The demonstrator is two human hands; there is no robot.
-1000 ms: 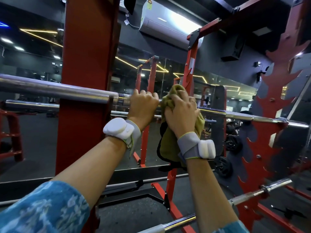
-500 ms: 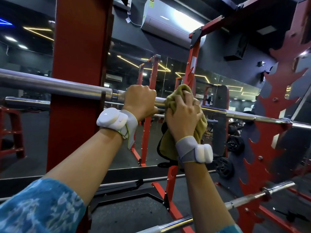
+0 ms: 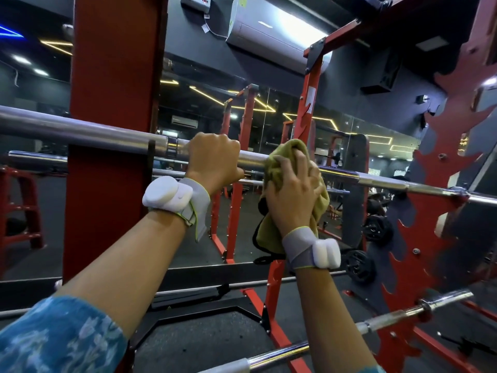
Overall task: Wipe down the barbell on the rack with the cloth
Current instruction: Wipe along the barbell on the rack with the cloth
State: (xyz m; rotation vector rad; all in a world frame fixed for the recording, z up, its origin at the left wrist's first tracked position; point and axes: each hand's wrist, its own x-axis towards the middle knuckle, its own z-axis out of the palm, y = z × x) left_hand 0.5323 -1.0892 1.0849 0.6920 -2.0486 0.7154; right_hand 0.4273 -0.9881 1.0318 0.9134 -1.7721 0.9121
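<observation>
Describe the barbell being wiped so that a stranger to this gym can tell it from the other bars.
Find the wide red post on the left. The barbell crosses in front of it and runs right toward the flame-shaped red plate. Unlike the lower bar near the floor, it carries both hands: the left hand grips it bare, the right hand holds an olive cloth around it.

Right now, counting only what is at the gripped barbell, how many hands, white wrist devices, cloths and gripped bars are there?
hands: 2 (left hand, right hand)
white wrist devices: 2 ()
cloth: 1
barbell: 1
Total: 6
</observation>
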